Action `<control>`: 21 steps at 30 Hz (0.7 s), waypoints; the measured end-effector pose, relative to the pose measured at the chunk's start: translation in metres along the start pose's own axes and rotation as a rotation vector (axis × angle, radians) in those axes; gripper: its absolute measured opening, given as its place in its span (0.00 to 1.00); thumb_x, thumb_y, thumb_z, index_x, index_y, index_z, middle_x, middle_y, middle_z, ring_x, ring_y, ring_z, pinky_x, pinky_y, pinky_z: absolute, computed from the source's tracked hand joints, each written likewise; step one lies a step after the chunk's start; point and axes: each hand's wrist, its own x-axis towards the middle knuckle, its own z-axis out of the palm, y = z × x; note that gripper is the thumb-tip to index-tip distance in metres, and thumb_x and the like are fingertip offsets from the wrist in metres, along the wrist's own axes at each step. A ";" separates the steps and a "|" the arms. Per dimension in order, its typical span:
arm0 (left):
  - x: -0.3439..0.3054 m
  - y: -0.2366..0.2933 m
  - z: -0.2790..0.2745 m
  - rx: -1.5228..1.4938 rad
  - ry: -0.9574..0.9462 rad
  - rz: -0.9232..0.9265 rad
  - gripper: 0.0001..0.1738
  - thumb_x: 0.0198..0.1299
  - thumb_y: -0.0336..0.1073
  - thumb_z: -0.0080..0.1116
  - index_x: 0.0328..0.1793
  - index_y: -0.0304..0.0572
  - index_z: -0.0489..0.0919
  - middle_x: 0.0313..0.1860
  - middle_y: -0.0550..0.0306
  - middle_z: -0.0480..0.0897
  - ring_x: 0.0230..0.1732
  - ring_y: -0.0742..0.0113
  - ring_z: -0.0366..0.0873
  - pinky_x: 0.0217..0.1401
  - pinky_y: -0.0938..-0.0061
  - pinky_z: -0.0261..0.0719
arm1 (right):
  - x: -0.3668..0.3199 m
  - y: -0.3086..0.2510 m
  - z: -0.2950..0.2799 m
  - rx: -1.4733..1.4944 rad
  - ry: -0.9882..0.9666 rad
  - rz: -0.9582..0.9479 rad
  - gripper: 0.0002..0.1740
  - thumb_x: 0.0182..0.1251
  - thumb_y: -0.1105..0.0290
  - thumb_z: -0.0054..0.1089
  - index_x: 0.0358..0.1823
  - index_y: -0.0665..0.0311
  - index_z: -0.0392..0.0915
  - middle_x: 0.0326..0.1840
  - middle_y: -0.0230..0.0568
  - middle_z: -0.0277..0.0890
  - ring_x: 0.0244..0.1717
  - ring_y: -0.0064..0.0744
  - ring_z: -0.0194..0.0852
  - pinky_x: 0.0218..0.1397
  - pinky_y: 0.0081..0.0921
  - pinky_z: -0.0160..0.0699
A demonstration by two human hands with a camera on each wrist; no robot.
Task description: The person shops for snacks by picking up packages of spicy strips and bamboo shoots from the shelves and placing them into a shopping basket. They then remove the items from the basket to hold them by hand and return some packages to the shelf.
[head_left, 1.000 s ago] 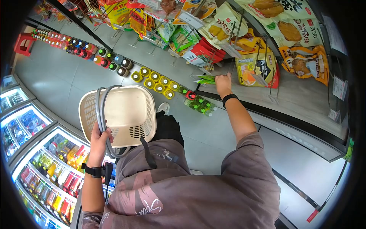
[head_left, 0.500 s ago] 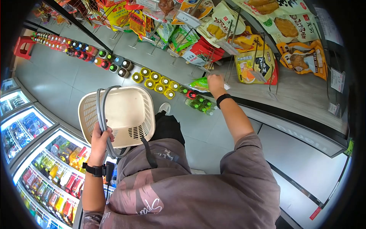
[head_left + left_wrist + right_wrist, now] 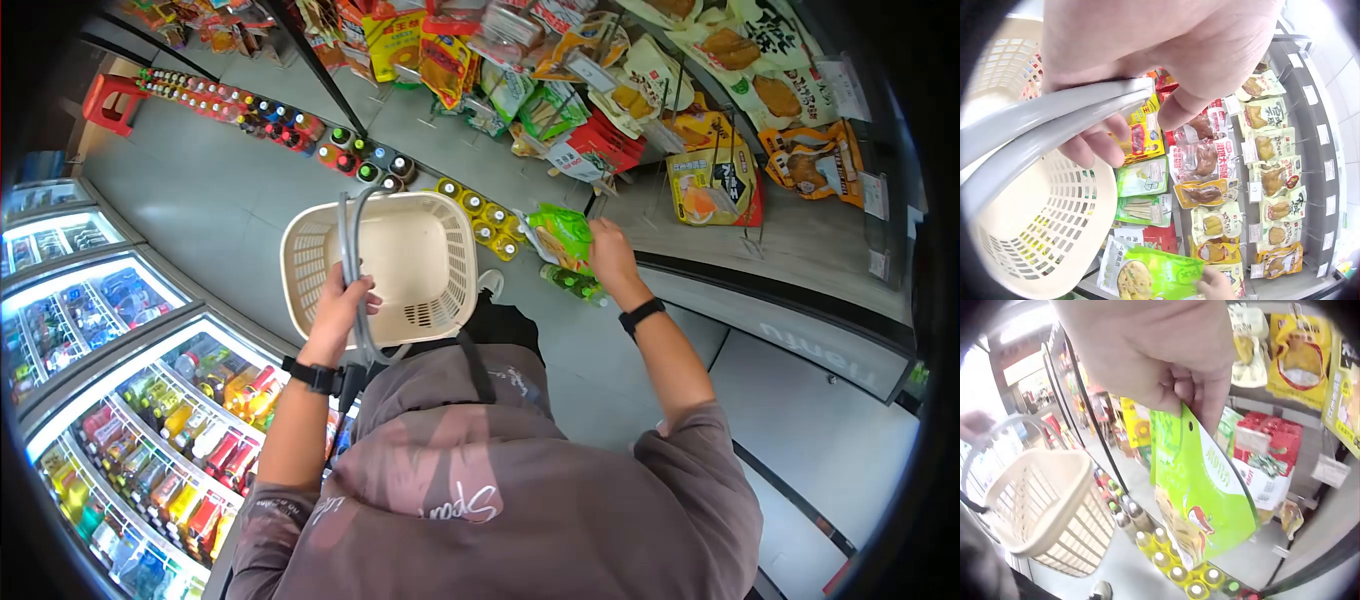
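My left hand (image 3: 342,310) is curled round the two grey handles (image 3: 1041,125) of a cream plastic basket (image 3: 415,255), which hangs in front of my body with its bare inside showing. With my right hand (image 3: 613,258) I pinch a bright green snack packet (image 3: 1200,481) by its top corner. The packet hangs below the fingers, showing a food picture and a small chili on its front. In the head view it is to the right of the basket, apart from it, and overlaps the bottles on the floor.
Racks of hooked snack packets (image 3: 715,190) line the right and far side, with price tags. Rows of bottles (image 3: 490,215) stand on the floor along them. Lit drink fridges (image 3: 150,420) are on the left, and a red stool (image 3: 115,105) stands far left.
My right hand has drawn the green packet out from the rack shelf towards the basket, and its front now shows. The left hand keeps its grip on the handles. The head view has shifted.
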 end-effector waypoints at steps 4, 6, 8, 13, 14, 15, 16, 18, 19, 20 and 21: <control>0.016 0.002 -0.009 -0.035 -0.058 0.020 0.22 0.62 0.33 0.51 0.61 0.33 0.65 0.41 0.53 0.74 0.34 0.66 0.80 0.36 0.74 0.80 | -0.009 -0.085 -0.076 0.153 0.074 0.023 0.09 0.54 0.81 0.49 0.38 0.70 0.70 0.37 0.54 0.70 0.41 0.59 0.72 0.42 0.47 0.71; 0.025 0.000 -0.012 -0.063 -0.100 0.044 0.21 0.63 0.33 0.51 0.60 0.33 0.65 0.41 0.53 0.74 0.35 0.66 0.79 0.36 0.74 0.80 | -0.011 -0.118 -0.100 0.293 0.062 -0.026 0.08 0.56 0.80 0.51 0.39 0.71 0.69 0.36 0.53 0.68 0.38 0.58 0.71 0.39 0.44 0.69; 0.024 0.007 -0.014 -0.126 -0.141 0.068 0.18 0.63 0.35 0.51 0.56 0.36 0.65 0.41 0.53 0.73 0.36 0.66 0.79 0.38 0.73 0.80 | -0.008 -0.152 -0.115 0.342 0.062 -0.090 0.08 0.57 0.79 0.52 0.39 0.71 0.70 0.35 0.53 0.68 0.37 0.57 0.70 0.39 0.43 0.69; 0.017 0.023 -0.028 -0.238 -0.219 0.113 0.16 0.65 0.36 0.51 0.55 0.39 0.65 0.41 0.54 0.73 0.35 0.67 0.79 0.38 0.72 0.80 | 0.015 -0.214 -0.082 0.554 -0.043 -0.101 0.07 0.63 0.76 0.53 0.42 0.70 0.72 0.38 0.53 0.70 0.38 0.51 0.72 0.40 0.35 0.71; 0.010 0.030 -0.032 -0.260 -0.240 0.141 0.16 0.65 0.37 0.51 0.55 0.40 0.65 0.41 0.54 0.73 0.35 0.67 0.78 0.38 0.72 0.80 | 0.023 -0.226 -0.071 0.551 -0.038 -0.107 0.07 0.63 0.76 0.53 0.42 0.70 0.72 0.38 0.53 0.70 0.38 0.51 0.72 0.40 0.35 0.71; 0.002 0.037 -0.035 -0.282 -0.259 0.167 0.16 0.65 0.37 0.50 0.55 0.40 0.65 0.41 0.54 0.73 0.35 0.68 0.78 0.38 0.72 0.80 | 0.032 -0.239 -0.061 0.601 -0.170 -0.005 0.08 0.65 0.76 0.52 0.44 0.69 0.72 0.40 0.52 0.72 0.40 0.46 0.74 0.41 0.33 0.72; -0.005 0.043 -0.040 -0.314 -0.284 0.181 0.16 0.65 0.38 0.51 0.55 0.41 0.65 0.42 0.55 0.74 0.35 0.68 0.78 0.40 0.72 0.80 | 0.040 -0.250 -0.048 0.648 -0.304 0.096 0.08 0.66 0.75 0.51 0.45 0.68 0.72 0.41 0.50 0.74 0.41 0.41 0.76 0.43 0.31 0.72; -0.016 0.053 -0.051 -0.340 -0.306 0.193 0.17 0.65 0.38 0.51 0.56 0.41 0.65 0.42 0.56 0.74 0.36 0.68 0.78 0.41 0.72 0.79 | 0.056 -0.251 0.017 0.820 -0.322 -0.016 0.10 0.68 0.75 0.49 0.48 0.67 0.72 0.42 0.47 0.75 0.42 0.35 0.75 0.46 0.29 0.72; -0.020 0.056 -0.057 -0.368 -0.333 0.198 0.17 0.65 0.38 0.51 0.56 0.41 0.65 0.42 0.57 0.74 0.36 0.68 0.78 0.42 0.71 0.79 | 0.063 -0.257 0.037 0.990 -0.343 -0.123 0.11 0.70 0.76 0.47 0.51 0.66 0.71 0.43 0.43 0.76 0.44 0.29 0.75 0.48 0.27 0.72; -0.023 0.057 -0.063 -0.379 -0.357 0.195 0.19 0.65 0.40 0.51 0.59 0.41 0.65 0.42 0.59 0.75 0.37 0.68 0.78 0.44 0.70 0.78 | 0.069 -0.273 0.040 0.990 -0.345 -0.134 0.11 0.70 0.76 0.47 0.51 0.66 0.71 0.43 0.43 0.76 0.44 0.29 0.75 0.48 0.27 0.72; -0.027 0.060 -0.069 -0.380 -0.348 0.202 0.19 0.65 0.40 0.51 0.59 0.41 0.65 0.42 0.59 0.75 0.37 0.68 0.78 0.44 0.70 0.78 | 0.073 -0.290 0.041 1.119 -0.415 -0.098 0.12 0.70 0.77 0.46 0.53 0.66 0.70 0.44 0.40 0.76 0.45 0.27 0.74 0.50 0.26 0.72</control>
